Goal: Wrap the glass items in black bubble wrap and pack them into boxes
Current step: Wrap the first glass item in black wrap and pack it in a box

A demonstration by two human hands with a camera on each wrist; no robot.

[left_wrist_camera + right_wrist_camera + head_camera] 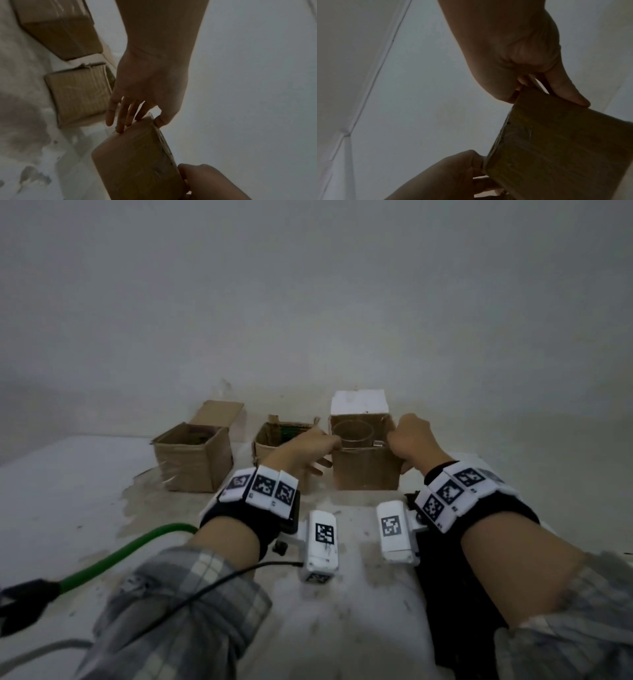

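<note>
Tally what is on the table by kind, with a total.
Open brown cardboard boxes: 3, namely the left box, the middle box and the right box, which the left hand and right hand grip.
Clear round glass items: 1, the glass in the right box.
Green hoses: 1.
Total: 5.

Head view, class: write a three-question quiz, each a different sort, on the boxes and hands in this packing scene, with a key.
1. True or false: both hands grip the right box.
2. How many cardboard boxes stand on the table?
A. two B. three C. four
3. Fill in: inside the right box is a clear round ____.

Key
1. True: the left hand holds its left rim, the right hand its right rim.
2. B: the left box, the middle box and the right box.
3. glass, not wrapped.
</note>
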